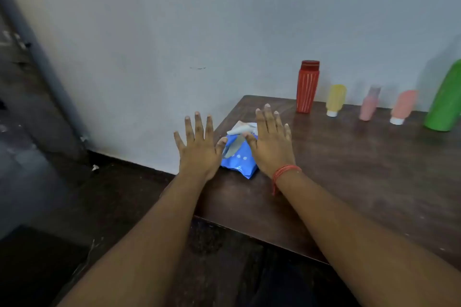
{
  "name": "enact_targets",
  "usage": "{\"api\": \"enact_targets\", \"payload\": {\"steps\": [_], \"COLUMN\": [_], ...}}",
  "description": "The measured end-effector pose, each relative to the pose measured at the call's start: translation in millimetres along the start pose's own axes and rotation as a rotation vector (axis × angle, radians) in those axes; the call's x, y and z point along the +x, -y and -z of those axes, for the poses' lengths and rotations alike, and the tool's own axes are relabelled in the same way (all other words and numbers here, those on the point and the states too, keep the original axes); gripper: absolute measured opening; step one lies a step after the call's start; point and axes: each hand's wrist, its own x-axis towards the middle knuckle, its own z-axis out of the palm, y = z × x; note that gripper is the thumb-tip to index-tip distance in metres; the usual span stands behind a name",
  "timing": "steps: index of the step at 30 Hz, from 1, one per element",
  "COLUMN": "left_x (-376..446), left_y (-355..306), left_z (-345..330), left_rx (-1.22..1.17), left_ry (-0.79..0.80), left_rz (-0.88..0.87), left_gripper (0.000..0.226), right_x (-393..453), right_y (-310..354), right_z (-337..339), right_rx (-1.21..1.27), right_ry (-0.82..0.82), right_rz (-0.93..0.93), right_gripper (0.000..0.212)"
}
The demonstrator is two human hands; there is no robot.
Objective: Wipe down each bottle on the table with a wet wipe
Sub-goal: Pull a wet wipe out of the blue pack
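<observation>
Bottles stand in a row along the back edge of the dark brown wooden table (361,182), at the right of the frame and well apart from our hands: largest, a tall green plastic bottle (445,99) cut by the right edge, then a red ribbed bottle with a dark red cap (307,87), then three small ones, a yellow squeeze bottle (335,99), a pink bottle (370,104) and a salmon squeeze bottle (403,107). At centre frame lies a blue plastic pack of wet wipes (238,159), its flap lifted and a white wipe (243,128) poking out. Our left hand (198,149) and right hand (272,144) hover either side of the pack, palms down, fingers spread straight, holding nothing. We judge the task barely begun: no wipe is in hand yet. Next we should pinch the protruding wipe, steadying the pack, and pull it free.
</observation>
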Motion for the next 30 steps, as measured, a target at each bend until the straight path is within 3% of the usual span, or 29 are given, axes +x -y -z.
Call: {"api": "enact_targets", "payload": {"steps": [3,7,10,15,24,30], "left_x": [-3,-5,-5,-4,-4,-4], "left_y": [0,-1,-1,2,-2,-4], "left_z": [-5,-7,-8,-8,-7,-7], "left_rx": [-0.077,-0.203,-0.238,-0.366,-0.326,-0.311], "left_ry": [0.013,0.033,0.110,0.177,0.212,0.215], "left_rz": [0.072,0.089,0.079,0.157,0.172,0.171], "left_gripper": [0.082,0.086,0.077,0.071,0.067,0.066], "right_x": [-1,-1,-7,-8,-7,-8], "right_y": [5,8,8,5,19,25], "right_z": [-8,-4,1,-9,-11,-12], "right_rx": [0.068,0.204,0.250,0.141,-0.115,-0.039], "right_ry": [-0.076,-0.260,-0.118,0.160,0.124,0.146], "right_rz": [0.034,0.218,0.280,0.319,0.220,0.126], "right_gripper": [0.057,0.022,0.007,0.019,0.033,0.015]}}
